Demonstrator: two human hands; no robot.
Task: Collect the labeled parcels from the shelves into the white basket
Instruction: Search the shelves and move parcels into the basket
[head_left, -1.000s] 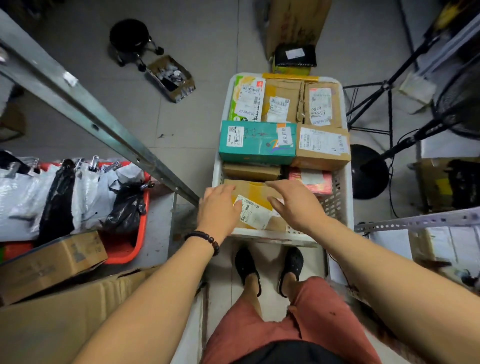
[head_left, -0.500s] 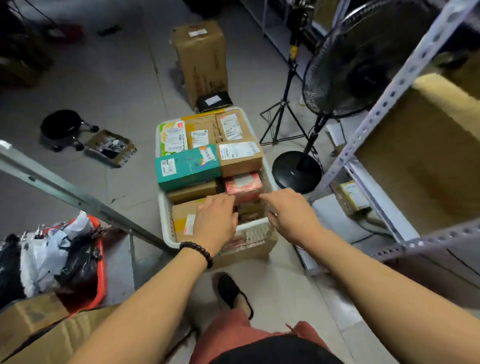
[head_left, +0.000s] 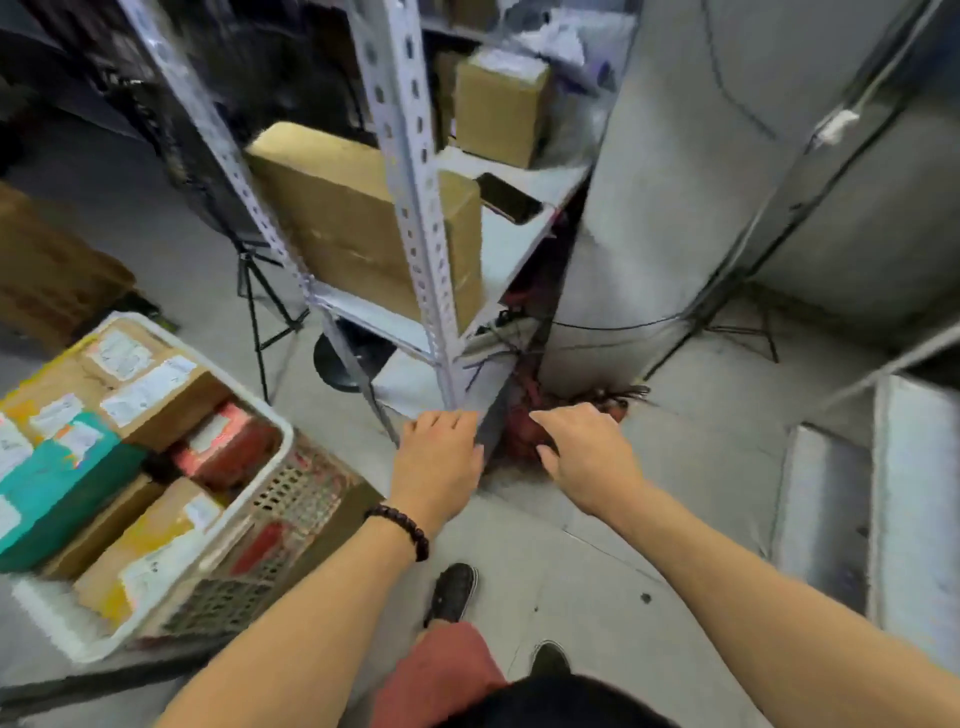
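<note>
- Half a second ago both hands lay on the near parcels in the white basket (head_left: 270, 410). They have since come off it, and the view has swung right, so the basket now sits low and left of the shelf post (head_left: 415, 208) instead of straight ahead.
- The left hand (head_left: 436, 457) and right hand (head_left: 587, 457) hang empty and apart, fingers loosely spread, just in front of the post's foot. The left hand is nearer the post.
- Grey tiled floor (head_left: 571, 561) runs out from the post's foot; a dark shoe (head_left: 454, 592) stands on it, nearer than the hands.
- Behind the post a big brown box (head_left: 337, 218) fills a shelf board, with a dark phone (head_left: 506, 197) to its right. A smaller brown box (head_left: 501, 104) stands farther back.
- The basket is packed with labelled parcels, a teal box (head_left: 62, 478) among them. It lies left of the left hand, and neither hand touches it.
</note>
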